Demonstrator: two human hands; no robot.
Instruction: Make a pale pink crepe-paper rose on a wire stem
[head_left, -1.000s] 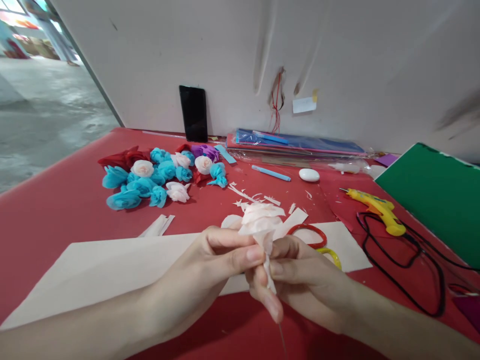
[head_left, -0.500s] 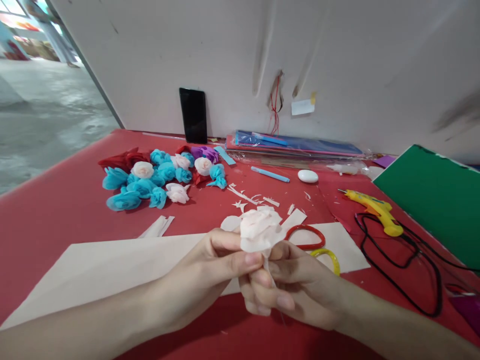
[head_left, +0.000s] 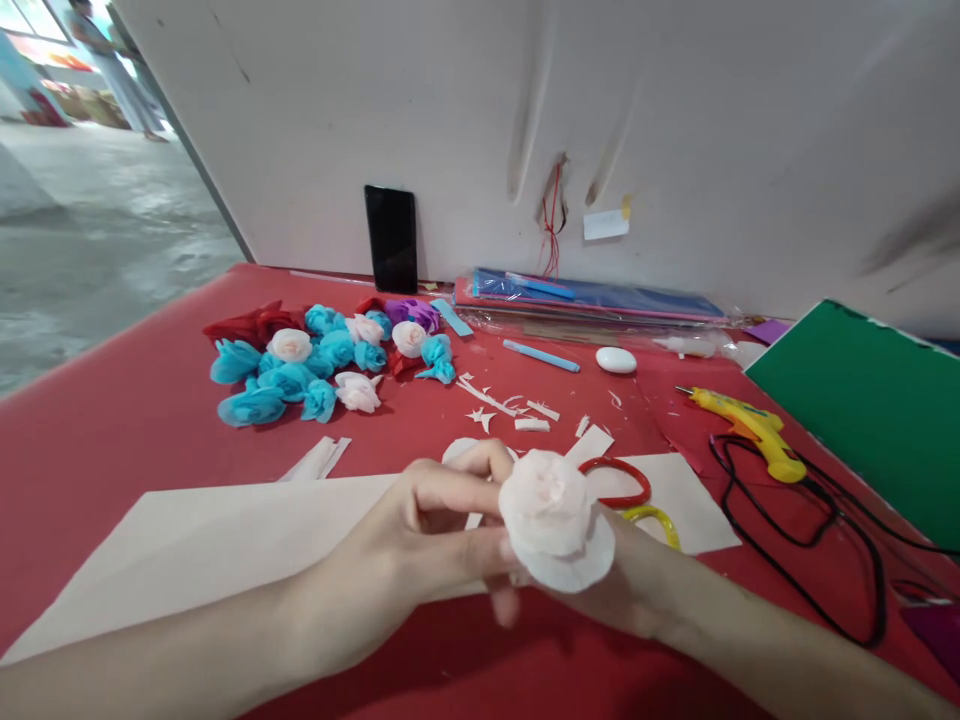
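Note:
A pale pink paper rose (head_left: 553, 510) faces up toward me, its layered petals showing and its stem hidden. My left hand (head_left: 442, 530) pinches the flower's left edge between thumb and fingers. Behind and below the bloom, my right hand (head_left: 607, 575) is mostly covered by it; its fingers seem closed around the base. Under both hands lies a long pale paper sheet (head_left: 247, 525). Scissors with one red and one yellow handle loop (head_left: 619, 482) rest on that sheet, just beyond my right hand. A round paper piece (head_left: 459, 450) shows partly behind my left fingers.
Blue, pink, red and purple paper flowers (head_left: 315, 365) are heaped at left. A yellow glue gun (head_left: 750, 430) with a black cord lies right, near a green board (head_left: 870, 420). Paper scraps (head_left: 532, 425), a blue pen (head_left: 541, 356) and a phone (head_left: 391, 240) are farther back.
The rose has tilted from a side view to face me and moved slightly down and right. My right fingers, visible before around the stem, are now mostly hidden behind it.

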